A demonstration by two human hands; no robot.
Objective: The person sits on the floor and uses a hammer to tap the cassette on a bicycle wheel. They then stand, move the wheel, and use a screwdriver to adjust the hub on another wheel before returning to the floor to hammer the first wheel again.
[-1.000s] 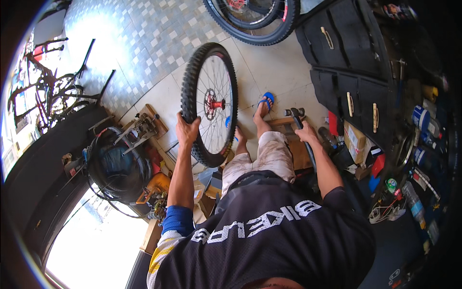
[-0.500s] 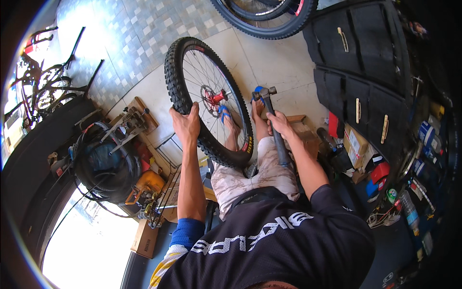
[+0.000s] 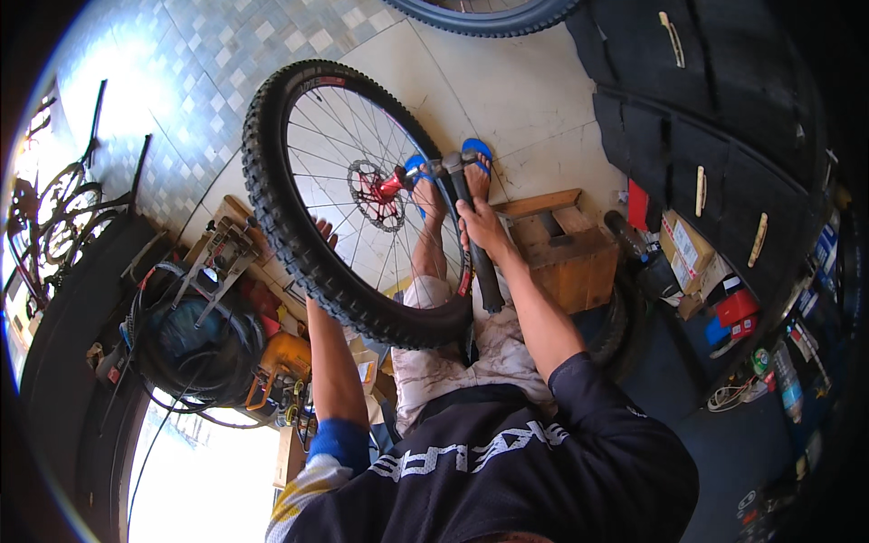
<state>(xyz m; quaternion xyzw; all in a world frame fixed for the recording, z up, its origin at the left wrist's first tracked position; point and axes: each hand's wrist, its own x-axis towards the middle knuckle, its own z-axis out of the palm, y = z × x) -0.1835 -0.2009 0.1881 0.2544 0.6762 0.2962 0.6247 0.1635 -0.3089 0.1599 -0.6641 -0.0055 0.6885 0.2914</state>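
A bicycle wheel (image 3: pixel 264 195) with a knobby black tyre leans tilted in front of me, its lower edge at my thighs. It has a red hub (image 3: pixel 391 185) and a brake disc (image 3: pixel 367 195). My left hand (image 3: pixel 325 233) is behind the wheel's left side, holding it from underneath. Its fingertips show past the rim among the spokes, while the tyre covers the palm. My right hand (image 3: pixel 482 228) is closed round the handle of a hammer (image 3: pixel 490 288). The hammer's head lies over the wheel's right edge in this view; whether they touch I cannot tell.
A wooden box (image 3: pixel 570 271) stands right of my legs. Another wheel (image 3: pixel 489 25) lies at the far edge. Coiled black tyres or tubes (image 3: pixel 154 348) and a yellow tool (image 3: pixel 285 348) are at left. Black panels with pale handles (image 3: pixel 700 192) line the right, near cartons (image 3: pixel 683 249).
The wheel has swung left and turned its disc side more toward me. My left hand has gone from the tyre's outer side to behind it. The hammer has moved left to the wheel's edge.
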